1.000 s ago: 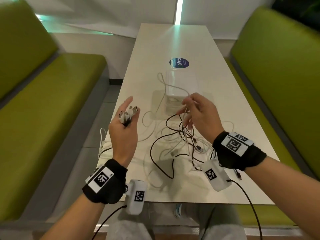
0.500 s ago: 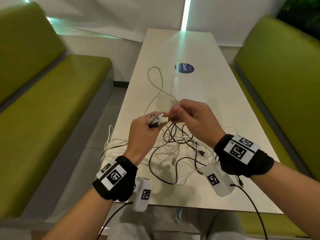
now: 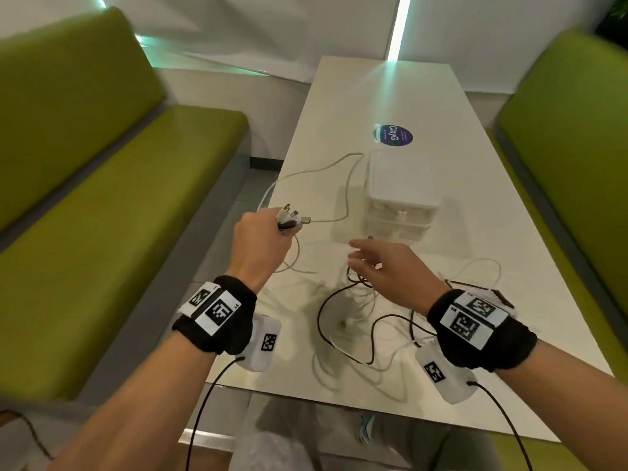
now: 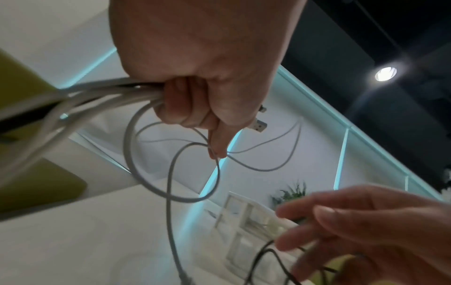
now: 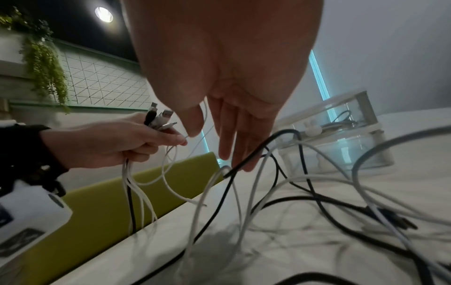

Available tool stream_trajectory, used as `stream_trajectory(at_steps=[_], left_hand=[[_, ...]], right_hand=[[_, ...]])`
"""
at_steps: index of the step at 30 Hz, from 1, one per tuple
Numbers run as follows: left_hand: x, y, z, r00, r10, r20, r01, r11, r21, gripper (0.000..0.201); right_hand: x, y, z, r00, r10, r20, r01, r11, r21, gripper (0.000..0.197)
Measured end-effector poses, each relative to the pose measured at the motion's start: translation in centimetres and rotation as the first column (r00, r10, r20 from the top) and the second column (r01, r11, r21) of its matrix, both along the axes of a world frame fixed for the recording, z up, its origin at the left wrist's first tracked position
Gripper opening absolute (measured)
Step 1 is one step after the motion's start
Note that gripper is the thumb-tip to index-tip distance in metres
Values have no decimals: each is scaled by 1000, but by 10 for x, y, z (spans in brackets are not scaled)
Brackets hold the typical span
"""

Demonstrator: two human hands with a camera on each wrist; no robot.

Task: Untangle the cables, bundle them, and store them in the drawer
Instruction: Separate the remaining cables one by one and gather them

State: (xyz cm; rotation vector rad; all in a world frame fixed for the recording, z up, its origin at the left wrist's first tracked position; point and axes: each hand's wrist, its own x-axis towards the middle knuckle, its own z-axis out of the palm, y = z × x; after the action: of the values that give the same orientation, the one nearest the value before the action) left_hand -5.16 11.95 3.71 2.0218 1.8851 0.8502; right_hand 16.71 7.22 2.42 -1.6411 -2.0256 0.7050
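Cables: white and black cables (image 3: 356, 311) lie tangled on the white table (image 3: 475, 212), between the 2 hands and below the right one.
Left hand: the left hand (image 3: 261, 243) is raised over the table's left edge, fingers curled round a bunch of cable ends (image 3: 289, 217); the plugs stick out above the fist and the cords hang below it.
Right hand: the right hand (image 3: 390, 270) hovers over the tangle, fingers straight and slightly spread, tips at a black cable (image 5: 246, 160), gripping nothing.
Drawer: a clear drawer unit (image 3: 401, 195) stands on the table just beyond the right hand, with cables inside.
Seats: green benches (image 3: 112, 205) flank the table.
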Motion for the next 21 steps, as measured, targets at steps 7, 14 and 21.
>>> stream_trajectory(at_steps=[7, 14, 21], left_hand=[[-38, 7, -6, 990, 118, -77, -117, 993, 9, 36], [-74, 9, -2, 978, 184, -99, -189, 981, -39, 23], [-133, 7, 7, 934, 353, -56, -354, 935, 0, 20]], right_hand=[[-13, 9, -9, 994, 19, 109, -17, 1000, -18, 28], [-36, 21, -8, 996, 18, 83, -20, 999, 24, 19], [-40, 20, -13, 995, 35, 95, -36, 999, 14, 13]])
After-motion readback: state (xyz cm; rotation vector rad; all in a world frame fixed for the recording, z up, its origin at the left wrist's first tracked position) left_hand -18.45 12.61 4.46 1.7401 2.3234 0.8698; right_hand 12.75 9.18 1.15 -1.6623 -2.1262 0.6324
